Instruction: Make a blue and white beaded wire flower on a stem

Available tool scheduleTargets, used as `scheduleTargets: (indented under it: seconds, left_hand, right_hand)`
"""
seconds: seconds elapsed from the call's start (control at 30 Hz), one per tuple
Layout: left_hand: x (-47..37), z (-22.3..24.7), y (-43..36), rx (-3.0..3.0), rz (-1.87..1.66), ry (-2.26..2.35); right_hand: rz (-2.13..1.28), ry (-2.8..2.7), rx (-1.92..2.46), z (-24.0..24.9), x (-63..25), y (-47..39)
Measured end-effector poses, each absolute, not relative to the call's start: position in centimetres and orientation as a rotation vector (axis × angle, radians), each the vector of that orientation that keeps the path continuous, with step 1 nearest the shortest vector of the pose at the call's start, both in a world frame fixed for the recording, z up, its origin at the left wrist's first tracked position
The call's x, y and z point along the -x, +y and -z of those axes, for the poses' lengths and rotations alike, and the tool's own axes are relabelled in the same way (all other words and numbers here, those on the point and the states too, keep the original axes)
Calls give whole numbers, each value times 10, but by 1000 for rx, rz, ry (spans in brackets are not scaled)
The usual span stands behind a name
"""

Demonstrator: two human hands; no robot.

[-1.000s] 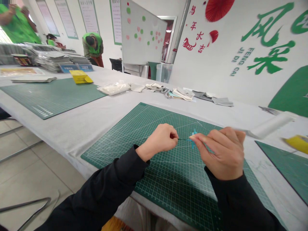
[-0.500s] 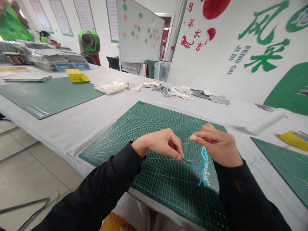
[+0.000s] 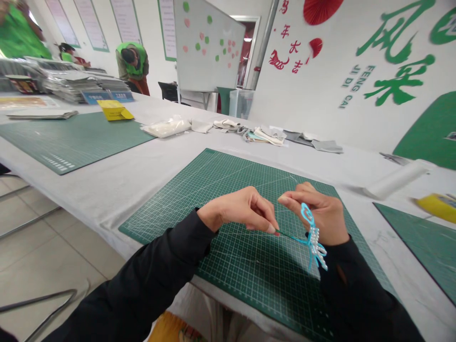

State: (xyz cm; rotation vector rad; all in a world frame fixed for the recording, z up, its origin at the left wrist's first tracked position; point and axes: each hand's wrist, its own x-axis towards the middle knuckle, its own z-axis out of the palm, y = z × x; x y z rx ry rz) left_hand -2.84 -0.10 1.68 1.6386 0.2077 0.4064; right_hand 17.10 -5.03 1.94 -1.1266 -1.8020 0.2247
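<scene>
Left hand pinched dark stem, beaded blue piece beyond its fingertips; right hand bunched, hold unclear. Stem needed steadiness.

The small ornament is bright blue, with white, pearl-like beads. Its thin, dark green stem is pinched between the thumb and fingers of the left hand, and slopes slightly downward from those fingertips toward the right hand, turning blue near the decorated end. There a narrow blue loop rises, leaning toward the left hand and overlapping the right hand in view; whether they touch cannot be told. The beads run in rows below the loop, beneath the right hand, and several loose-ended blue strands spread downward beside them.
</scene>
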Motion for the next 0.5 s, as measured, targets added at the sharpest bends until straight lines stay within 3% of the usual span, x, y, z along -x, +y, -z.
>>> scheduleTargets:
  seconds: [0.5]
  left_hand:
    - [34, -21, -3, -1528, -585, 255]
  right_hand:
    - [-157, -1790, 1178, -15, -185, -44]
